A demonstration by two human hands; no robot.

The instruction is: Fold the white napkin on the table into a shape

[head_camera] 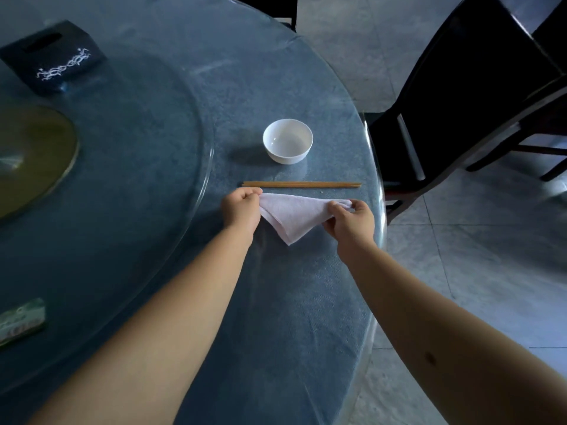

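Observation:
The white napkin point(291, 214) lies as a triangle on the blue round table point(276, 302), its long edge away from me and its point toward me. My left hand point(242, 208) pinches the napkin's left corner. My right hand point(351, 222) pinches the right corner, which is bunched up between thumb and fingers. Both forearms reach in from the bottom of the view.
A pair of wooden chopsticks point(302, 185) lies just beyond the napkin, with a white bowl point(287, 141) behind them. A glass turntable point(122, 167) carries a dark tissue box point(55, 58). A dark chair point(460, 96) stands at the table's right edge.

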